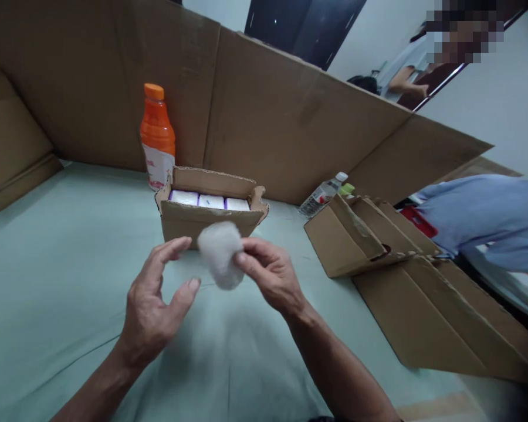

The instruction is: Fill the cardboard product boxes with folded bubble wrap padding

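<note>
Between the thumb and fingers of my right hand [270,272] is a white, soft-looking wad [222,253], slightly blurred; its exact kind cannot be made out. To its left, my left hand [156,299] is raised with thumb and fingers apart, holding nothing and not touching the wad. Just beyond both hands stands an open cardboard box [202,220] with torn, wavy edges. Inside it, three white packs [211,201] with purple edges sit in a row. The wad covers part of the box's front right side.
An orange bottle [158,138] stands behind the box against a cardboard wall [268,105]. A clear bottle [323,194] leans at the right, near folded cardboard pieces [356,240]. Pale green cloth [70,264] covers the surface. A person in blue [497,217] is at the right; another person [405,76] is farther back.
</note>
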